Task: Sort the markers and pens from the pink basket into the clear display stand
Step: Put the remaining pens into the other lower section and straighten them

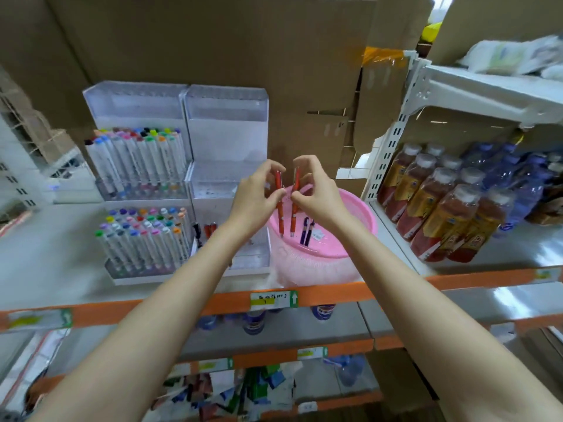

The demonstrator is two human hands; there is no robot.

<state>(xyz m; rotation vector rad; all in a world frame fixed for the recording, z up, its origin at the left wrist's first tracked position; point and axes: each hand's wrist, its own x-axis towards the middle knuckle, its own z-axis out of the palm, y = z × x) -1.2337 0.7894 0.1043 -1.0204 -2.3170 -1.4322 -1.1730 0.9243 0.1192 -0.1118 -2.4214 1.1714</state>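
My left hand (259, 193) pinches an orange-red pen (280, 205), held upright over the pink basket (344, 239). Close beside it my right hand (316, 193) pinches a second orange-red pen (294, 208), also upright. Two dark blue pens (307, 230) lie inside the basket next to a small white tag. The clear display stand (227, 132) rises just left of the basket; its left half holds rows of white markers with coloured caps (140, 153), and a lower row (143, 236) stands in front. A few orange pens (210, 229) sit in the stand's lower right compartment.
Everything rests on a grey shelf with an orange front edge (335, 295). Bottled drinks (441, 202) fill the white rack on the right. Cardboard boxes (213, 41) form the back wall. Lower shelves hold bottles and packets.
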